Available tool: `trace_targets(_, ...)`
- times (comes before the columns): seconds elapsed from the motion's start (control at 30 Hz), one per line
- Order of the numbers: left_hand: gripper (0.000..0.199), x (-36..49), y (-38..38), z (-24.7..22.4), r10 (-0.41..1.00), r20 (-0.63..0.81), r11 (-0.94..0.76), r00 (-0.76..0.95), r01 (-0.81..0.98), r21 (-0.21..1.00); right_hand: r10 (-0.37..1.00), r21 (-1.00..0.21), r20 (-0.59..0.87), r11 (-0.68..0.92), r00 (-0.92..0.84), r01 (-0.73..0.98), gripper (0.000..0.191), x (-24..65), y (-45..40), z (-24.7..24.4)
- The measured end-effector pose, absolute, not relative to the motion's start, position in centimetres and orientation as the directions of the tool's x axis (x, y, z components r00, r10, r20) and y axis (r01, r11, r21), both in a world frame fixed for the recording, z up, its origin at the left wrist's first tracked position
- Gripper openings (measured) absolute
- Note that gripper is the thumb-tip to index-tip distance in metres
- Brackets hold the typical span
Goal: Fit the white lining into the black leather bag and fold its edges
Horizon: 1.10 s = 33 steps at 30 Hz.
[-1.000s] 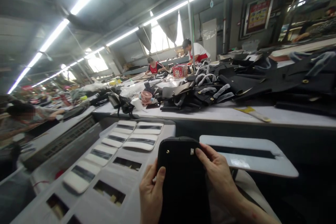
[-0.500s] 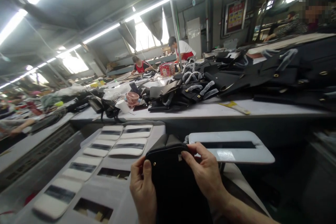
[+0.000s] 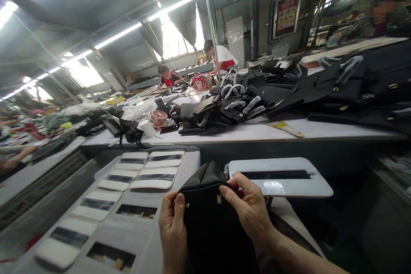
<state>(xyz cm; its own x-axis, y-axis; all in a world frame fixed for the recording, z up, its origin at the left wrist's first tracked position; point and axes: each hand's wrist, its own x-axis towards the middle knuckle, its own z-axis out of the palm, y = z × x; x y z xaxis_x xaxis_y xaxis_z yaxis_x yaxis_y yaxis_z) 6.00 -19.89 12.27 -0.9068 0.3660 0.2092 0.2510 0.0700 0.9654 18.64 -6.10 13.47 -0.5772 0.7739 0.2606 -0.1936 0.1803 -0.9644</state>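
Observation:
Both hands hold a black bag piece (image 3: 215, 227) in front of me, with a folded, leather-like top edge. My left hand (image 3: 173, 222) pinches its left corner, thumb on the near face beside a small gold stud. At the upper right corner, my right hand (image 3: 248, 203) grips the edge between thumb and fingers, next to a small pale tag. The lower part of the piece runs out of view. Just beyond my right hand is a white slotted board (image 3: 282, 175) with a dark strip in its opening.
Cream panels with dark strips (image 3: 96, 204) lie on a white surface with cut-out slots (image 3: 111, 257) at left. Across the bench (image 3: 221, 137) are piled black bag parts (image 3: 289, 90), a pink fan (image 3: 159, 118), a white roll (image 3: 147, 128) and a yellow-handled tool (image 3: 285, 128). Several people work beyond.
The view has shifted slightly, so the bench and panels sit a little further left and higher. Both hands keep their hold on the black bag piece, its top edge tilted a little differently.

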Motion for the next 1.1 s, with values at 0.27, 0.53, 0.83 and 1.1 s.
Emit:
trace_targets(0.27,0.04,5.5,-19.3,12.1,0.412,0.197,0.081,-0.89,0.251,0.965,0.755,-0.951,0.309,0.233,-0.578,-0.204,0.032,18.4,-5.0,12.1)
trace_targets(0.53,0.037,4.7,-19.1,12.5,0.496,0.245,0.147,-0.833,0.359,0.922,0.676,-0.921,0.271,0.389,-0.685,0.021,0.033,18.4,-4.0,12.6)
trace_targets(0.83,0.04,4.6,-18.1,13.1,0.555,0.212,0.026,-0.804,0.271,0.962,0.665,-0.95,0.258,0.306,-0.701,-0.059,0.035,18.5,-3.5,12.0)
trace_targets(1.1,0.039,4.7,-18.3,12.0,0.549,0.117,-0.085,-0.827,0.084,0.993,0.667,-0.985,0.138,0.019,-0.732,-0.169,0.037,18.3,-3.3,11.3)
